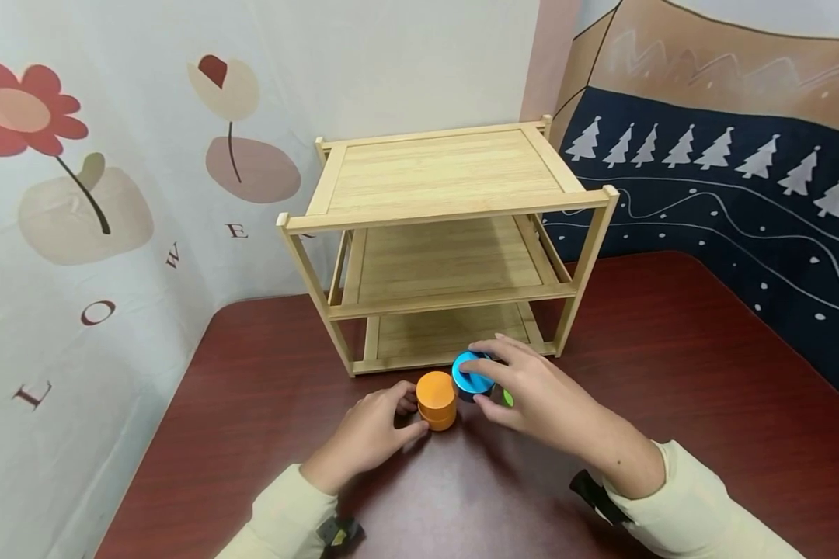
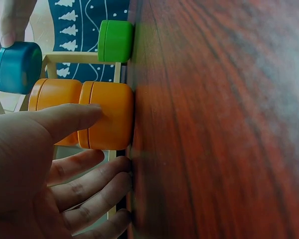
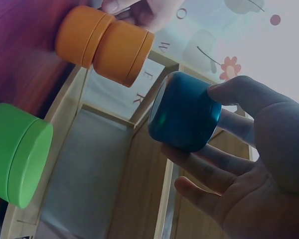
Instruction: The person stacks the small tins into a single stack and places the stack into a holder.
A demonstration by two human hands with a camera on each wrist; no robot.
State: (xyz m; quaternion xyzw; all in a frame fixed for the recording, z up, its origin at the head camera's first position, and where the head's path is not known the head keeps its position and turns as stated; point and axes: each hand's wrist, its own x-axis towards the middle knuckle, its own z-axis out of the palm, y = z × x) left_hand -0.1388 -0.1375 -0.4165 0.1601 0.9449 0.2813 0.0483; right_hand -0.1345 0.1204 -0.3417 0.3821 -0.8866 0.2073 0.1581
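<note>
My right hand [image 1: 531,384] grips a small blue round tin [image 1: 472,376] from above, thumb on one side and fingers on the other. The blue tin [image 3: 184,112] is held up off the table, beside the top of a stack of two orange tins [image 1: 436,390]. My left hand [image 1: 370,431] is at the left of that stack. In the left wrist view its thumb lies against the lower orange tin [image 2: 112,119], with the other fingers loosely extended beside it. A green tin [image 3: 20,154] stands on the table, mostly hidden behind my right hand in the head view.
A three-tier wooden shelf [image 1: 454,203] stands just behind the tins on the dark red table [image 1: 671,341]. Printed cloth [image 1: 140,101] hangs behind and at the sides, with flowers and letters on the left and white trees on the right.
</note>
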